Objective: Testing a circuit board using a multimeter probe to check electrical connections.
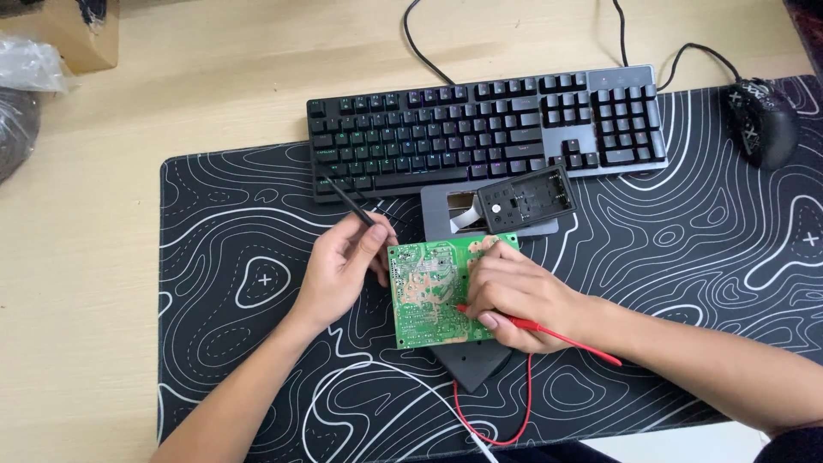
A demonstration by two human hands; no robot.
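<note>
Head view: you look down at a green circuit board (431, 290), the landmark for every place below.
Left of board: your left hand (343, 270) pinches one black probe (350, 202) between thumb and fingers, its tip at the board's left edge and its shaft slanting up toward the keyboard.
Board position: it lies solder side up on a grey stand (477, 360), in the middle of a black desk mat (686, 283) with white contour lines.
Handling: you should find the board light and stiff but fragile; hold it by its bare edges, not by the solder points.
Behind board: one black keyboard (484, 129) and one black battery case (525, 199), tilted, just past the top edge.
Right of board: your right hand (514, 296) rests on the board's right part, fingers pressed around one red probe (536, 326).
Far right: one black mouse (763, 120).
Count: two probes, two hands, one board.
</note>
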